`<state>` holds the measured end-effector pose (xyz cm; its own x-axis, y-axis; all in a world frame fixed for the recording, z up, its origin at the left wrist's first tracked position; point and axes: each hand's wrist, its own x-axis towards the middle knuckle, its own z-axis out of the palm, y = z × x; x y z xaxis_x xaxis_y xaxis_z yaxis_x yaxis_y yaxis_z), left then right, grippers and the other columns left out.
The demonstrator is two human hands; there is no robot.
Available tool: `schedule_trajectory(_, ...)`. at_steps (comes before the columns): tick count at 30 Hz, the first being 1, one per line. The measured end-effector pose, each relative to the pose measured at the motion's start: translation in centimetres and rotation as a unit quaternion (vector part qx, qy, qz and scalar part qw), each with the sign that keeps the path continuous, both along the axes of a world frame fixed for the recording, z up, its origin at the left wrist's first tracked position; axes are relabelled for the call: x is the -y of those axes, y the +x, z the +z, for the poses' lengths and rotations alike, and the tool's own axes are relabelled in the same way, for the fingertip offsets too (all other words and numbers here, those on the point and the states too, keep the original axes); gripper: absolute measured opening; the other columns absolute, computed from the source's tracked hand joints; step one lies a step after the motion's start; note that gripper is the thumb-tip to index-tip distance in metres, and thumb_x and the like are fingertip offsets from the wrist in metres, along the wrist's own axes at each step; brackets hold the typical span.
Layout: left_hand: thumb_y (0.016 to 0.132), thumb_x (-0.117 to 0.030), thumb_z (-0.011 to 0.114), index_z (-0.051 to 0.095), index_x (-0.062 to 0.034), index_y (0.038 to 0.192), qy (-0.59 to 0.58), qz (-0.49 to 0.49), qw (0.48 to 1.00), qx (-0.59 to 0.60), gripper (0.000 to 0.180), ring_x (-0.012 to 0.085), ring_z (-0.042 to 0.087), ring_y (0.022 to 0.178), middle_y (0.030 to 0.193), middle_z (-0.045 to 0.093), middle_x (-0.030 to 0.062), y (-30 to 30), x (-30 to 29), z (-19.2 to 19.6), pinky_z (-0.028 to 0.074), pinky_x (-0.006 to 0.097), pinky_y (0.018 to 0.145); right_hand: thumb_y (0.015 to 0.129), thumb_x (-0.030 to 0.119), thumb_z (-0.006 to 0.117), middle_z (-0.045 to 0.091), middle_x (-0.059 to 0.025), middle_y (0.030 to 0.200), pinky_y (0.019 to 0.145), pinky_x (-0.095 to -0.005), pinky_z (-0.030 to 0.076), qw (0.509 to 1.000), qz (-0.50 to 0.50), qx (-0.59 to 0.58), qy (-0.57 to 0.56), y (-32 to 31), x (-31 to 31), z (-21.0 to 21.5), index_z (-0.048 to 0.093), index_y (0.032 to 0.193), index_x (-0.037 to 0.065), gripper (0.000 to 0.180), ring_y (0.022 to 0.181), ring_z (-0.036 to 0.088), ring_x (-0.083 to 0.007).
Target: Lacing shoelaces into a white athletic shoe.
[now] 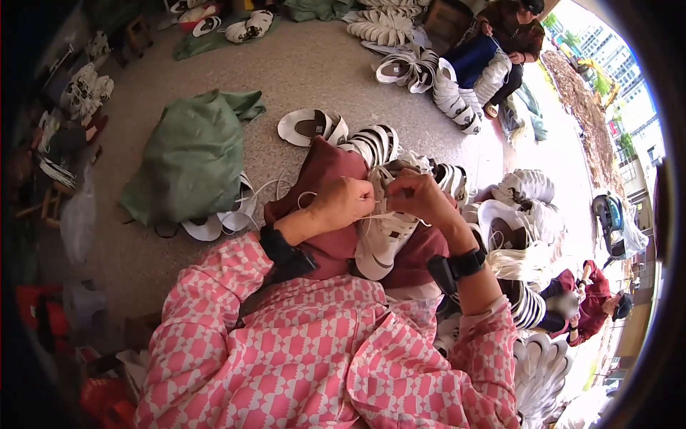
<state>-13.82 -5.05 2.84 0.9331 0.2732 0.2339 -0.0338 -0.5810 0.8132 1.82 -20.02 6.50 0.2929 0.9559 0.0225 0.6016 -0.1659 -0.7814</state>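
A white sneaker (pixel 377 247) lies across my lap on dark red cloth, its rounded toe pointing toward me. Above its left side, my left hand (pixel 344 203) is closed in a pinch on a thin white shoelace (pixel 384 215). A loop of lace trails off to the left of that hand. My right hand (pixel 416 196) is closed too, fingertips pressed together over the shoe's lacing area, with lace at them. The two hands are a short way apart, and part of the shoe's upper is hidden beneath the right one. Dark bands circle both wrists.
A green cloth bundle (pixel 189 157) lies on the floor to the left. White shoe uppers (pixel 375 145) sit just beyond my knees, and more pile up at my right (pixel 504 225). Two people sit working, one at the far right (pixel 511 36), another at the right edge (pixel 597 304).
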Motion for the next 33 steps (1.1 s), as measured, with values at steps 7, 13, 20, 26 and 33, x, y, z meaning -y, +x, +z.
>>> schedule_trajectory(7, 0.078, -0.021, 0.061, 0.066, -0.004, 0.077, 0.024, 0.034, 0.999, -0.004, 0.018, 0.0331, 0.065, 0.067, 0.071, 0.065, 0.0161, 1.7, 1.1, -0.9, 0.05, 0.043, 0.061, 0.07, 0.002, 0.074, 0.05, 0.0004, 0.078, 0.06, -0.0262, 0.04, 0.999, -0.008, 0.029, 0.023, -0.4, 0.1, -0.4, 0.067, 0.086, 0.003, 0.017, 0.07, 0.049, -0.0092)
schedule_trajectory(13, 0.086, -0.021, 0.059, 0.066, -0.004, 0.087, -0.046, -0.161, 0.972, -0.165, 0.018, 0.016, 0.061, 0.063, 0.068, 0.065, 0.0068, 1.3, -2.2, 2.1, 0.047, 0.034, 0.06, 0.067, 0.004, 0.074, 0.058, -0.005, 0.08, 0.065, -0.0291, 0.046, 0.999, -0.023, -0.03, 0.01, 0.1, 0.4, -1.8, 0.067, 0.081, 0.003, 0.016, 0.073, 0.059, -0.0156)
schedule_trajectory(20, 0.084, -0.024, 0.064, 0.064, -0.0059, 0.084, 0.191, -0.055, 0.98, 0.007, 0.018, 0.0275, 0.06, 0.074, 0.077, 0.061, 0.0078, 1.2, -0.8, 0.2, 0.045, 0.036, 0.068, 0.075, 0.01, 0.066, 0.059, -0.0051, 0.083, 0.065, -0.0353, 0.048, 0.99, 0.018, 0.124, 0.065, -0.6, 0.6, -0.5, 0.066, 0.079, 0.006, 0.005, 0.073, 0.062, -0.0249)
schedule_trajectory(26, 0.08, -0.028, 0.069, 0.062, -0.0093, 0.075, 0.278, -0.092, 0.947, 0.136, 0.02, 0.0247, 0.052, 0.081, 0.083, 0.051, 0.0056, -1.7, -0.1, 1.9, 0.038, 0.038, 0.076, 0.081, 0.01, 0.059, 0.058, -0.0078, 0.083, 0.062, -0.0414, 0.048, 0.941, -0.031, 0.337, 0.009, 0.3, 2.3, 3.9, 0.061, 0.079, 0.006, 0.004, 0.073, 0.062, -0.0319)
schedule_trajectory(33, 0.074, -0.025, 0.073, 0.065, -0.0106, 0.074, 0.199, -0.185, 0.96, 0.074, 0.017, 0.0214, 0.051, 0.082, 0.08, 0.054, 0.0008, -2.0, -2.2, 2.6, 0.037, 0.036, 0.079, 0.086, 0.012, 0.058, 0.062, -0.0033, 0.09, 0.07, -0.0346, 0.049, 0.888, -0.232, 0.396, -0.004, 8.2, 8.4, 2.1, 0.065, 0.087, 0.01, 0.008, 0.087, 0.061, -0.0242)
